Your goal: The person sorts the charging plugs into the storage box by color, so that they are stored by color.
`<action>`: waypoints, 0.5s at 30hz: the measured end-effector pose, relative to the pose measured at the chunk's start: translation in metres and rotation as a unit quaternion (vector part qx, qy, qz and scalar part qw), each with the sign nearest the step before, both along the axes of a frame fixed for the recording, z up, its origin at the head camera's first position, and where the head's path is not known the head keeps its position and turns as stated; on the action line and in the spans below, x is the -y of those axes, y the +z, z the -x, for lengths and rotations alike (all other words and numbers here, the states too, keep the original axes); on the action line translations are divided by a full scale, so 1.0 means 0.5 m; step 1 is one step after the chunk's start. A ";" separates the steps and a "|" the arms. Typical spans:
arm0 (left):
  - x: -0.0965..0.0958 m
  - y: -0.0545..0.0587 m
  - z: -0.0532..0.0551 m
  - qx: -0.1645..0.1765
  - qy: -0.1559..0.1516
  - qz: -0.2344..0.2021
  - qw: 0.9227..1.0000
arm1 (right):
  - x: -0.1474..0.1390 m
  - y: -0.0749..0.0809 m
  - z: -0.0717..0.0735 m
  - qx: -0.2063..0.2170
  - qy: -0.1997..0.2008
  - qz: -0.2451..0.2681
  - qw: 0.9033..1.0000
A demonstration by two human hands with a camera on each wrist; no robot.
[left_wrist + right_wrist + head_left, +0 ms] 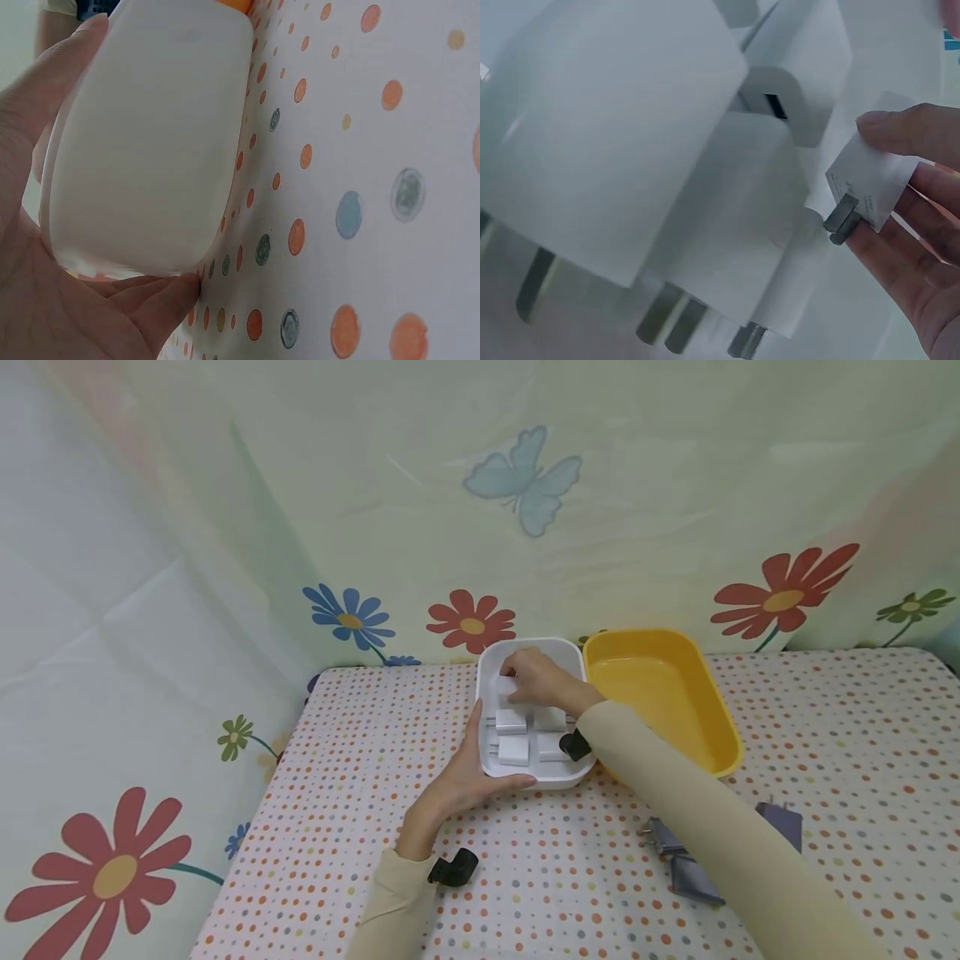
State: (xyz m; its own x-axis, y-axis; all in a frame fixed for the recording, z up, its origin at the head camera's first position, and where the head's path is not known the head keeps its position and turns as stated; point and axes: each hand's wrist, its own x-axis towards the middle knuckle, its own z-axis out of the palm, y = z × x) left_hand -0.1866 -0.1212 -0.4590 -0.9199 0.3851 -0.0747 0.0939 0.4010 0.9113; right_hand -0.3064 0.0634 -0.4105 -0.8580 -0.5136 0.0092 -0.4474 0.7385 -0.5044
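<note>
Chargers loom close in the right wrist view, lying in the white tray whose corner the left hand grips, while the right hand pinches another charger at the far end, apparently placing it, which calls for aligning, then releasing.

Dotted table: trays, dark adapters

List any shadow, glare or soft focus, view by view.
Head: the white chargers blend into the white tray; left wrist: a soft shadow lies on the dotted cloth beside the tray; right wrist: the nearest charger looks soft, with a small glare streak, and print on the held charger is too small to read.
</note>
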 end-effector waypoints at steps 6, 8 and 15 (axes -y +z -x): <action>0.001 -0.001 0.003 -0.007 -0.001 0.006 1.000 | 0.011 -0.019 0.006 0.009 -0.006 -0.001 1.000; 0.001 -0.001 0.004 -0.006 -0.001 0.009 1.000 | 0.014 -0.026 0.008 0.009 -0.003 -0.002 1.000; -0.002 -0.003 0.004 -0.006 -0.010 -0.011 1.000 | 0.015 -0.047 0.013 -0.002 0.011 0.002 1.000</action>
State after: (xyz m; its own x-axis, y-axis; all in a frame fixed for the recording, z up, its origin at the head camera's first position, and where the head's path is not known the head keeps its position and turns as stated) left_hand -0.1886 -0.1203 -0.4608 -0.9131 0.4041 -0.0545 0.1128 0.3789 0.9185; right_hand -0.3129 0.0560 -0.4342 -0.8470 -0.5315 0.0145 -0.4645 0.7264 -0.5066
